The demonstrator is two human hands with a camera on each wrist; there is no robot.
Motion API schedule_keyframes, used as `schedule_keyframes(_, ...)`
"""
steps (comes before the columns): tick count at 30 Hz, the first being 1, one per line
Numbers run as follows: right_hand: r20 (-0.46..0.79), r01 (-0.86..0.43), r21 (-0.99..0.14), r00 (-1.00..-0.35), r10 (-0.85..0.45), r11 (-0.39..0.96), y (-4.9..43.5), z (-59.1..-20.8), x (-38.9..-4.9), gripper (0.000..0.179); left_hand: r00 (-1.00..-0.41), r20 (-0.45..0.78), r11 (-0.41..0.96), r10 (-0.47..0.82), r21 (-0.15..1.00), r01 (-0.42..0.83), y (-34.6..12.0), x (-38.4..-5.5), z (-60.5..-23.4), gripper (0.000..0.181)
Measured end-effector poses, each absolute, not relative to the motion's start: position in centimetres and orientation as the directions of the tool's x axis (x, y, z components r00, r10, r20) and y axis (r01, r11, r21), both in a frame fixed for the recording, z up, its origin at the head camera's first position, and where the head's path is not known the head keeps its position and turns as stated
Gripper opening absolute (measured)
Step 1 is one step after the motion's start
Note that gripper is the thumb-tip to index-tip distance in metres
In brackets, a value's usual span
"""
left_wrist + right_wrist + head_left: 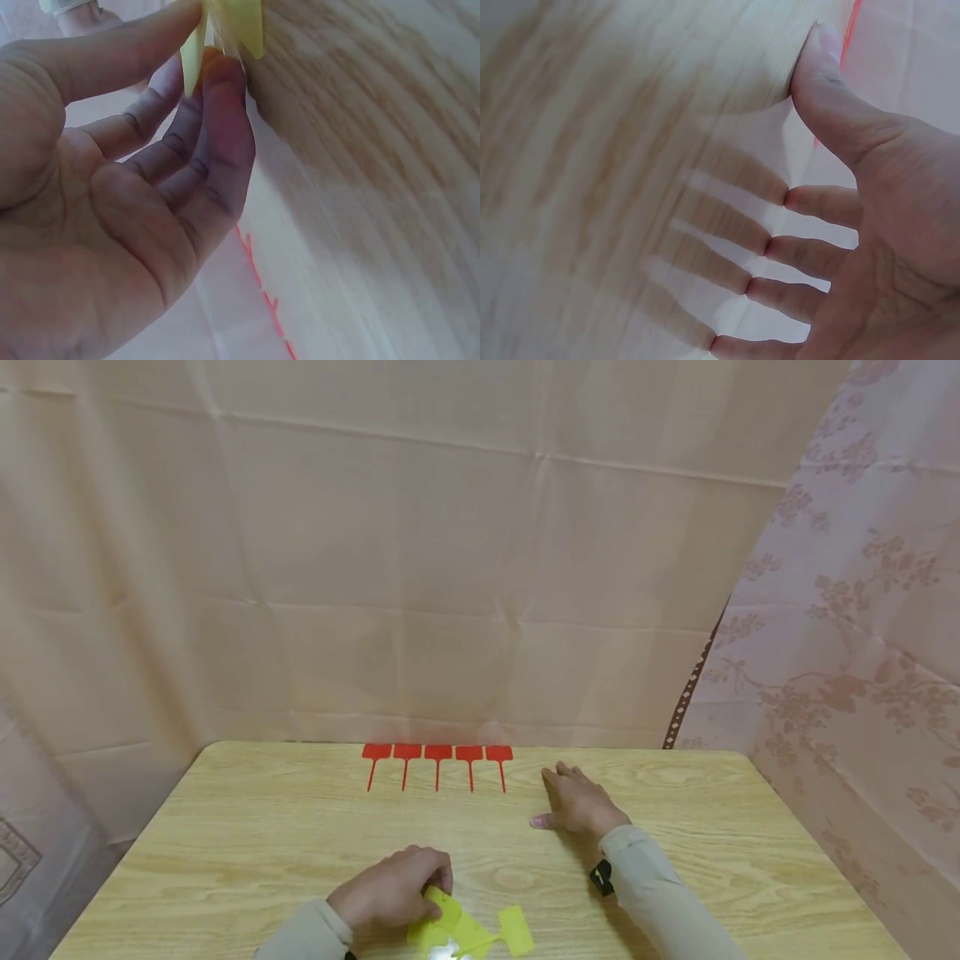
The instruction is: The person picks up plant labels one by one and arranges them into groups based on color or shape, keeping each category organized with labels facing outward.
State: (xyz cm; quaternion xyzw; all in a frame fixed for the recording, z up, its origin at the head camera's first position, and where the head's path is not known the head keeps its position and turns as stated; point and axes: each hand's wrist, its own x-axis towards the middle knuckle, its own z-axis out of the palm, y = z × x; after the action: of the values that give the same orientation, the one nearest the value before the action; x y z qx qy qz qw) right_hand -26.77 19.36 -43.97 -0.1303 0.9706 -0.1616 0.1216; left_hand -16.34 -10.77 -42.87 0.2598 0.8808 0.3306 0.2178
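My left hand [396, 888] pinches a yellow plastic tag [193, 58] between thumb and fingers, low over a loose pile of yellow tags [472, 935] near the table's front. Whether more than one tag is in that pinch, I cannot tell. One yellow tag [515, 931] lies with its flat head to the right of the pile. Toward the back, my right hand [581, 803] rests its spread fingertips on the wood and holds nothing. Left of it, several red tags [438, 752] lie in an even row along the back edge, stems pointing toward me.
The wood-grain table [247, 827] has rounded back corners. A beige cloth [450, 568] hangs right behind it, and a flowered pink cloth [847, 677] hangs along the right side. A small black object [602, 877] sits at my right wrist.
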Motion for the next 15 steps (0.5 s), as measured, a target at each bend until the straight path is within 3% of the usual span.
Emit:
schedule_keyframes(8, -0.205, -0.229, -0.344, -0.928, -0.31, 0.911, 19.5, -43.9, -26.9, 0.092, -0.759, -0.161, 0.529, 0.631, 0.804, 0.27, -11.6, -17.2, -43.1, 0.021)
schedule_keyframes(15, -0.217, -0.231, -0.341, -0.924, -0.315, 0.911, 19.5, -43.9, -26.9, 0.092, -0.818, -0.08, 0.456, 0.57, 0.859, 0.233, -12.2, -18.0, -42.4, 0.013)
